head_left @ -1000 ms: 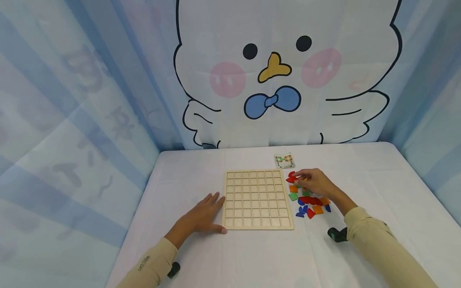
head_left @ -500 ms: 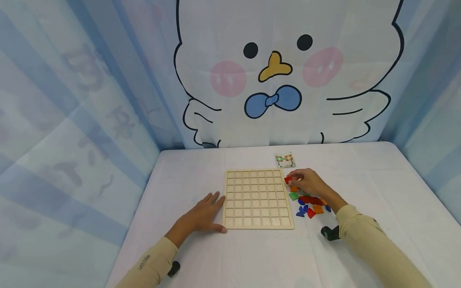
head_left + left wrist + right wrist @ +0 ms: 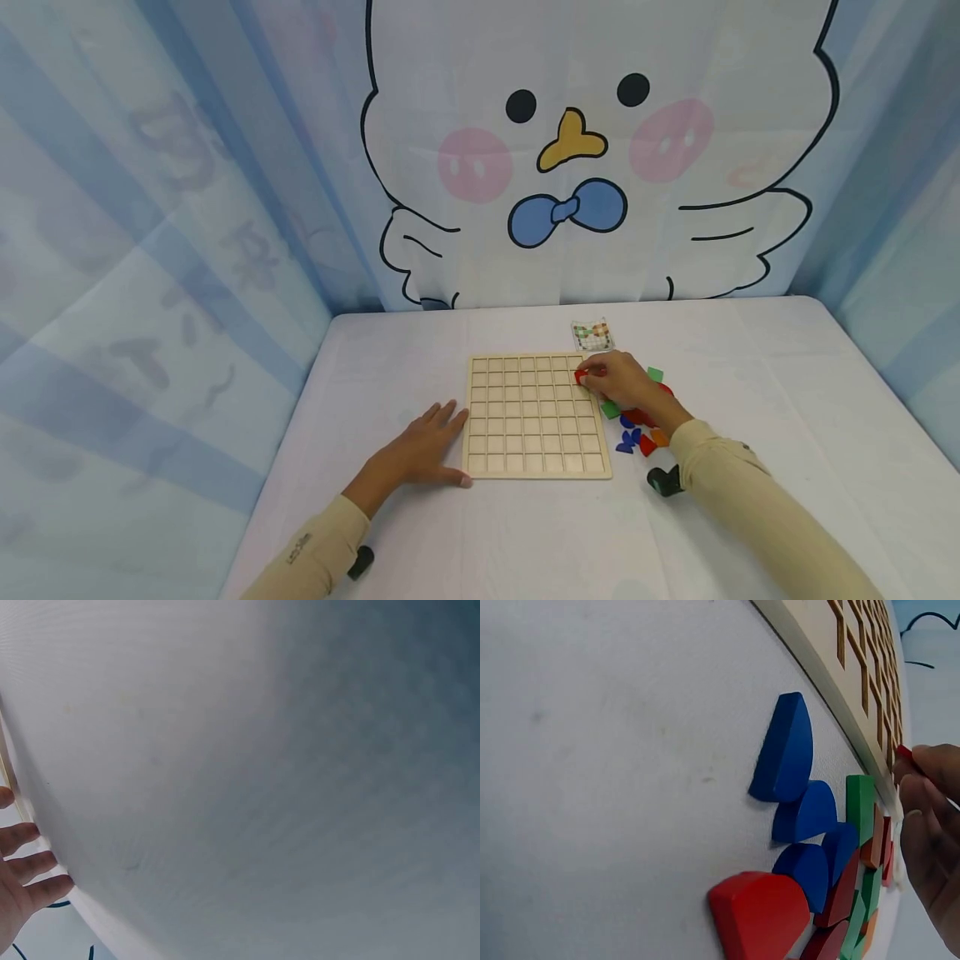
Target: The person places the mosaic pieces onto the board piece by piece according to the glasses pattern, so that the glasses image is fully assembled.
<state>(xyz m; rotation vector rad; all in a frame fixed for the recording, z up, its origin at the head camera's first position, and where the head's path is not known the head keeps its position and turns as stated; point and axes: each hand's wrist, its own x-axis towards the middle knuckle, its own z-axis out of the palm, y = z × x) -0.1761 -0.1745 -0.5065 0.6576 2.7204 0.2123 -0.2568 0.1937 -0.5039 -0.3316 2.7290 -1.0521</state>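
A pale wooden grid board (image 3: 534,417) with square cells lies on the white table. At its left edge my left hand (image 3: 423,450) rests with the fingers straight and spread, fingertips touching the frame. My right hand (image 3: 618,379) is over the board's upper right corner and pinches a small red block (image 3: 581,377) between thumb and fingertips; in the right wrist view only a sliver of the red block (image 3: 904,752) shows. Below that hand lies a loose pile of coloured blocks, among them blue blocks (image 3: 784,750), a red block (image 3: 759,911) and a green block (image 3: 860,804).
A small patterned card (image 3: 592,335) lies behind the board's far right corner. Part of the block pile is hidden under the right hand and wrist. A curtain with a cartoon figure (image 3: 570,208) hangs behind the table (image 3: 555,533).
My right hand has moved left from the block pile to the board's upper right corner, carrying the red block. The left hand has stayed in place.
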